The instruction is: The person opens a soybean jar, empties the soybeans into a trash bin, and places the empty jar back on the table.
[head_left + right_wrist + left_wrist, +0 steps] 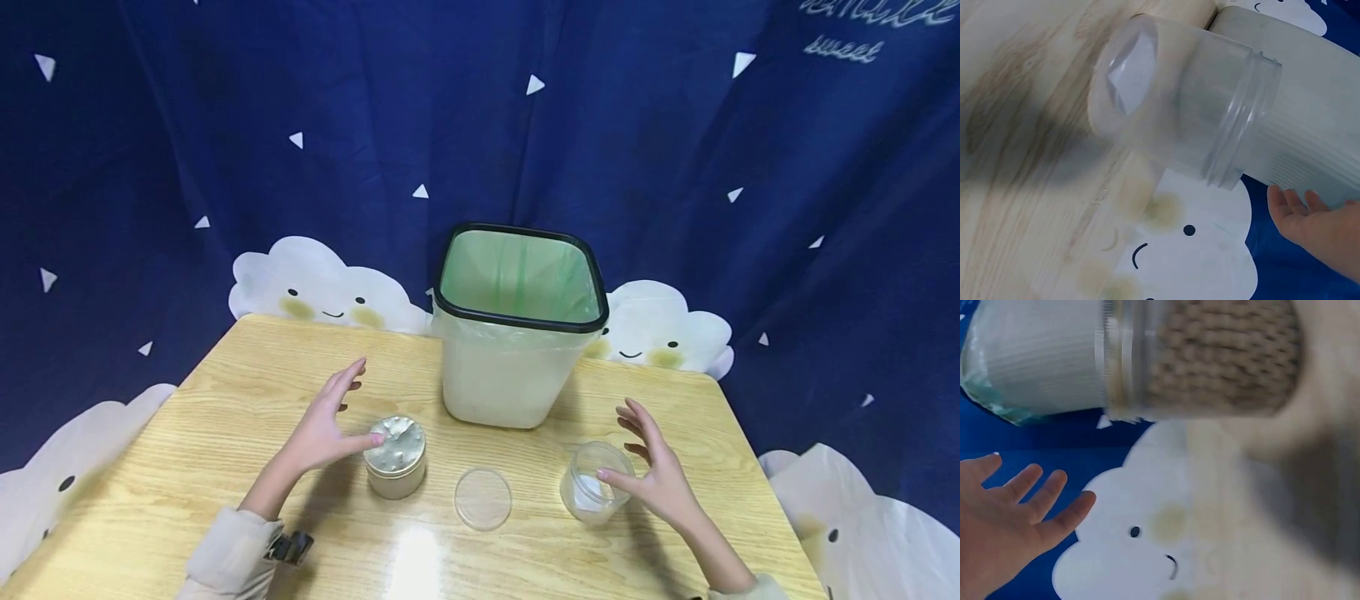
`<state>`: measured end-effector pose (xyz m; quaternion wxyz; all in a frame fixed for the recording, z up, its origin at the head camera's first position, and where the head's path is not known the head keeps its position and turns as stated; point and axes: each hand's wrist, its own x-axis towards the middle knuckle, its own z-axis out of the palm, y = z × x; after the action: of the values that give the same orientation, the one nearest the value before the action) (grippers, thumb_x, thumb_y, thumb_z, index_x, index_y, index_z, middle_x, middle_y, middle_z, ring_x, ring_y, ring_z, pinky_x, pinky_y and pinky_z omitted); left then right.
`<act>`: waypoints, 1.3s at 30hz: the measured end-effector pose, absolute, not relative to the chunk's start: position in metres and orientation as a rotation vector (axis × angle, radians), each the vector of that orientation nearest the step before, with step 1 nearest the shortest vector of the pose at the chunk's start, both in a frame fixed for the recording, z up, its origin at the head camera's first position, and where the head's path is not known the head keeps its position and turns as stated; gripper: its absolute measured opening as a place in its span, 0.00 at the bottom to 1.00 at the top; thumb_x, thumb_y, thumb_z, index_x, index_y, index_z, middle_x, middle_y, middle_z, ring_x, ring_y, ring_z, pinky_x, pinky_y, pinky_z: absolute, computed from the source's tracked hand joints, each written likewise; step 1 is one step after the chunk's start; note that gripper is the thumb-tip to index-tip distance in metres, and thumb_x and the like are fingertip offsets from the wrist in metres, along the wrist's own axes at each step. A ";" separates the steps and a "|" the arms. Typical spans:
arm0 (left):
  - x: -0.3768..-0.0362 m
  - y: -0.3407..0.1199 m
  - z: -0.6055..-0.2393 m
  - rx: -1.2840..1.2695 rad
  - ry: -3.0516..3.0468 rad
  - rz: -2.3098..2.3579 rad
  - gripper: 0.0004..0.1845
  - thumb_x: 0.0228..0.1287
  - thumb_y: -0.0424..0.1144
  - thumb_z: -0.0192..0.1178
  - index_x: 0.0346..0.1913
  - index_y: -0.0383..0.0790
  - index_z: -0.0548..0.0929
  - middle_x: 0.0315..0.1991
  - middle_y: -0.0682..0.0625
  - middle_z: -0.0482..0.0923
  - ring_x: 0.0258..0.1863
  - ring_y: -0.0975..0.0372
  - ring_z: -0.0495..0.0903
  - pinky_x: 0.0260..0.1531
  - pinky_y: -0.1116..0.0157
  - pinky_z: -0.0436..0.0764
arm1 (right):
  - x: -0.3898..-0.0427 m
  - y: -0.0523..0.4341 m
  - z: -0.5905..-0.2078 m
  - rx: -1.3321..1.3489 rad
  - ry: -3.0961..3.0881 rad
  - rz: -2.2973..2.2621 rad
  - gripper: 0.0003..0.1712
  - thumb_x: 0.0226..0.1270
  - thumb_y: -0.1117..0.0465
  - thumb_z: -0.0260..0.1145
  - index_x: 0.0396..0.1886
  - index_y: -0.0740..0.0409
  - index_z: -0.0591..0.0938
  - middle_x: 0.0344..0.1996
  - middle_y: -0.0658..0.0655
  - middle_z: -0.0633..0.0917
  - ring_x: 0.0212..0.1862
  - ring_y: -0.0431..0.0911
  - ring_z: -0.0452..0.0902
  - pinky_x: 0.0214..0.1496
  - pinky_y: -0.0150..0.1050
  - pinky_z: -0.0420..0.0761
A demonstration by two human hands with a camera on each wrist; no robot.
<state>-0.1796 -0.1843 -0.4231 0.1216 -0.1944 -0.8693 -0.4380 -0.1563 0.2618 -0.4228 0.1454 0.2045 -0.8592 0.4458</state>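
Observation:
A jar (395, 458) with a crinkled silver foil seal stands on the wooden table (225, 417); the left wrist view shows brown contents in this jar (1210, 356). My left hand (330, 421) is spread open just left of it, thumb tip at the foil edge, gripping nothing. A clear empty jar (594, 485) without a lid stands to the right. My right hand (651, 467) is open beside it, thumb at its rim. The clear jar (1179, 112) fills the right wrist view. A clear round lid (483, 498) lies flat between the two jars.
A white waste bin (517, 367) with a black rim and green liner stands behind the jars at the table's middle back. A dark blue curtain with white clouds (322, 287) hangs behind the table. Bare wood lies to the left and front.

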 end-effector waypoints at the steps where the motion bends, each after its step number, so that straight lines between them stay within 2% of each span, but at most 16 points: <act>1: -0.179 -0.186 -0.427 -0.569 -2.546 -1.274 0.55 0.38 0.44 0.73 0.69 0.40 0.53 0.62 0.37 0.59 0.56 0.44 0.65 0.46 0.45 0.71 | -0.157 0.261 -0.422 0.597 -2.470 1.288 0.57 0.39 0.69 0.76 0.69 0.55 0.55 0.59 0.63 0.69 0.58 0.41 0.65 0.48 0.32 0.74; 9: -0.176 -0.196 -0.454 -0.523 -2.592 -1.290 0.56 0.35 0.47 0.75 0.69 0.38 0.54 0.62 0.35 0.60 0.54 0.43 0.66 0.44 0.46 0.73 | -0.161 0.249 -0.413 0.660 -2.419 1.335 0.58 0.35 0.71 0.77 0.69 0.56 0.56 0.57 0.62 0.70 0.57 0.49 0.67 0.48 0.32 0.74; 13: -0.176 -0.197 -0.467 -0.499 -2.613 -1.326 0.55 0.34 0.47 0.75 0.67 0.34 0.57 0.60 0.35 0.61 0.54 0.42 0.67 0.44 0.45 0.73 | -0.163 0.243 -0.411 0.701 -2.406 1.331 0.58 0.35 0.71 0.77 0.68 0.58 0.57 0.57 0.63 0.70 0.57 0.47 0.67 0.48 0.33 0.74; 19: -0.176 -0.193 -0.481 -0.504 -2.640 -1.370 0.53 0.32 0.45 0.76 0.63 0.28 0.60 0.58 0.32 0.64 0.52 0.40 0.68 0.48 0.42 0.68 | -0.162 0.237 -0.409 0.740 -2.398 1.361 0.57 0.36 0.71 0.76 0.68 0.58 0.56 0.58 0.62 0.70 0.57 0.45 0.66 0.47 0.34 0.74; 22: -0.173 -0.189 -0.476 -0.528 -2.632 -1.459 0.52 0.32 0.40 0.76 0.63 0.27 0.59 0.57 0.30 0.64 0.52 0.38 0.67 0.49 0.41 0.66 | -0.161 0.236 -0.410 0.746 -2.381 1.387 0.57 0.36 0.72 0.76 0.68 0.58 0.57 0.58 0.60 0.70 0.57 0.45 0.66 0.48 0.33 0.74; 27: -0.176 -0.187 -0.487 -0.594 -2.632 -1.579 0.55 0.31 0.40 0.77 0.65 0.29 0.56 0.58 0.30 0.63 0.52 0.39 0.68 0.52 0.40 0.62 | -0.163 0.233 -0.410 0.773 -2.367 1.390 0.57 0.35 0.72 0.76 0.68 0.58 0.57 0.58 0.59 0.70 0.57 0.45 0.67 0.48 0.33 0.74; 32: -0.182 -0.184 -0.500 -0.611 -2.651 -1.593 0.58 0.28 0.45 0.78 0.66 0.33 0.56 0.59 0.35 0.63 0.52 0.43 0.69 0.53 0.44 0.64 | -0.164 0.231 -0.409 0.791 -2.385 1.387 0.57 0.37 0.71 0.76 0.69 0.58 0.56 0.58 0.62 0.69 0.58 0.49 0.66 0.48 0.35 0.74; 35: -0.184 -0.181 -0.502 -0.614 -2.642 -1.645 0.59 0.27 0.44 0.78 0.67 0.37 0.55 0.59 0.36 0.64 0.53 0.44 0.69 0.54 0.45 0.64 | -0.164 0.229 -0.410 0.797 -2.395 1.396 0.58 0.37 0.70 0.76 0.69 0.58 0.55 0.59 0.63 0.69 0.58 0.52 0.66 0.49 0.36 0.74; 39: -0.186 -0.178 -0.507 -0.657 -2.614 -1.698 0.60 0.25 0.42 0.79 0.66 0.36 0.54 0.57 0.37 0.67 0.54 0.44 0.68 0.56 0.43 0.61 | -0.164 0.227 -0.412 0.808 -2.398 1.405 0.58 0.37 0.69 0.76 0.69 0.58 0.55 0.58 0.64 0.69 0.58 0.52 0.65 0.49 0.38 0.75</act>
<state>-0.1859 -0.1776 -0.5074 -0.0222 -0.2063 -0.8203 -0.5330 -0.1644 0.2274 -0.4116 0.1232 0.2772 -0.8222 0.4817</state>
